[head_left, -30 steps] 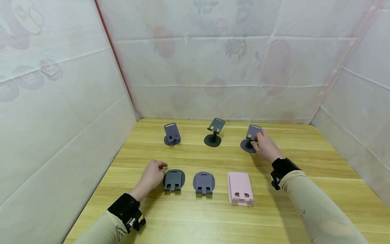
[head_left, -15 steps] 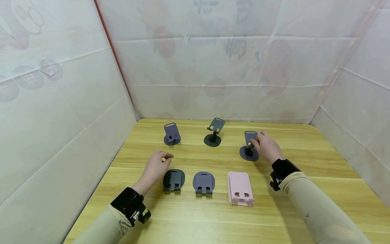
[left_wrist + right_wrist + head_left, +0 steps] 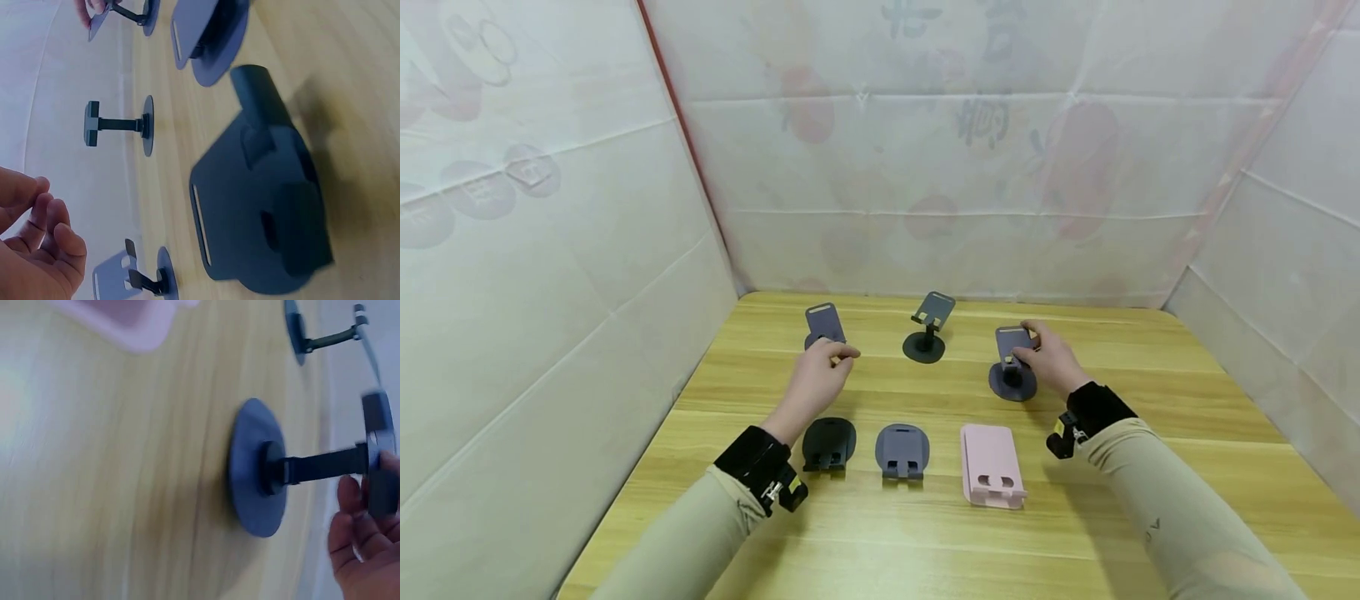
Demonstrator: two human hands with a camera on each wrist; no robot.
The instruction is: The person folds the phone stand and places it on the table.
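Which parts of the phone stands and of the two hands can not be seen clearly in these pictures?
- Head view: left hand covers the base of the back-left grey-purple stand.
- Head view: right hand hides one edge of the right grey-purple stand.
- Right wrist view: pink folded stand is cut off and blurred.

Right stand (image 3: pixel 1013 362): grey-blue, upright on round base, plate tilted, back right of desk.
Left stand (image 3: pixel 823 322): grey-blue, upright, back left.

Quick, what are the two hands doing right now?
Left hand: open, fingers loosely curled, holding nothing, near the back-left phone stand.
Right hand: holds the plate of the back-right phone stand.
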